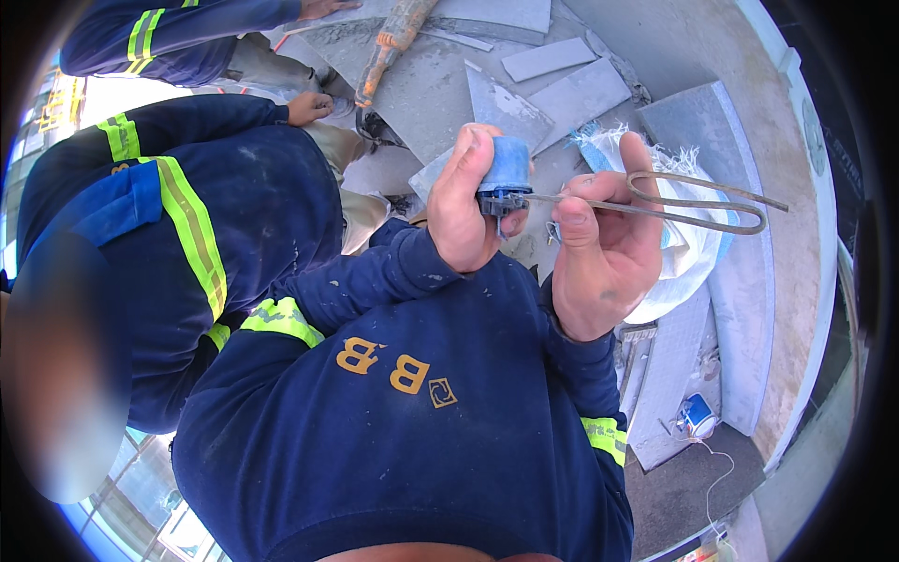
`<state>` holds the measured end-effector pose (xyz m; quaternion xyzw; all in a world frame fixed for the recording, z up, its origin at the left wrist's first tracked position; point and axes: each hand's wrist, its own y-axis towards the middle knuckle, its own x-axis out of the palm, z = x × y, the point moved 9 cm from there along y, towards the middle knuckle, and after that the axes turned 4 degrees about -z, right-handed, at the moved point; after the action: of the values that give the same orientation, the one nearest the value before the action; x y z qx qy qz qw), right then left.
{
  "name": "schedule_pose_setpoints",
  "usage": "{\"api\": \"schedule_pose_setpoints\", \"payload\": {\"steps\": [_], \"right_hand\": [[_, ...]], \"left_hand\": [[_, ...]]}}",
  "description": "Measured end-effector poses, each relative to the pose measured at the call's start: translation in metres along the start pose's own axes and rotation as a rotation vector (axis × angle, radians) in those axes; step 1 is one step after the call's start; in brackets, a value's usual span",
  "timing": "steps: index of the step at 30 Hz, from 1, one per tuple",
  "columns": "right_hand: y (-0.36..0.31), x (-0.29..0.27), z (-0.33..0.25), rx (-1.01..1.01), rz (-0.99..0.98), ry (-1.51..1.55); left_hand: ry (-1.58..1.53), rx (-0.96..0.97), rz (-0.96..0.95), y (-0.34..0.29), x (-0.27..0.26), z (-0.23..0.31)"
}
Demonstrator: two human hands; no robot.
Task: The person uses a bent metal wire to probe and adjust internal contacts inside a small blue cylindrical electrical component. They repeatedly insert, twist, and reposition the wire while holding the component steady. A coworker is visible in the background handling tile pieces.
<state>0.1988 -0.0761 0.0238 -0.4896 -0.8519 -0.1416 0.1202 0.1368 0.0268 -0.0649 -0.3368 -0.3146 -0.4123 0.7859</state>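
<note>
In front of my chest, my left hand (462, 201) is closed around a blue cylindrical electrical plug (508, 161) with a black lower end. My right hand (609, 258) pinches a bent metal rod (698, 217) between thumb and fingers, the index finger pointing up. The rod's looped end sticks out to the right, past my fingers. Its thin straight end reaches left to the plug's black part; whether it is inside the plug or only touching it, I cannot tell.
A co-worker in a dark blue jacket (234, 187) is close on my left; another person's sleeve (187, 37) shows beyond. Ahead lie grey slabs (571, 98) and a dirty orange tool (389, 51). A white sack (688, 267) and a blue-white container with string (698, 412) are at right, by a curved wall (787, 309).
</note>
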Motion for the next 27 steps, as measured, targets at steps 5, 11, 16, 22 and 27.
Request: {"api": "schedule_pose_setpoints", "payload": {"steps": [5, 11, 16, 22, 27], "right_hand": [[-0.006, -0.004, -0.002, -0.034, 0.078, -0.153], [-0.012, -0.008, -0.003, -0.038, 0.132, -0.133], [-0.010, -0.014, 0.001, -0.057, 0.119, -0.135], [0.004, -0.021, -0.002, -0.076, 0.066, -0.084], [0.004, -0.018, -0.003, -0.053, 0.064, -0.148]], "left_hand": [[0.002, 0.014, 0.027, -0.002, -0.004, -0.001], [0.058, 0.033, 0.060, -0.004, -0.007, -0.001], [0.073, 0.047, 0.021, -0.002, -0.005, -0.003], [0.044, 0.026, -0.013, 0.009, -0.001, -0.001], [0.084, 0.052, -0.013, 0.009, 0.001, 0.003]]}}
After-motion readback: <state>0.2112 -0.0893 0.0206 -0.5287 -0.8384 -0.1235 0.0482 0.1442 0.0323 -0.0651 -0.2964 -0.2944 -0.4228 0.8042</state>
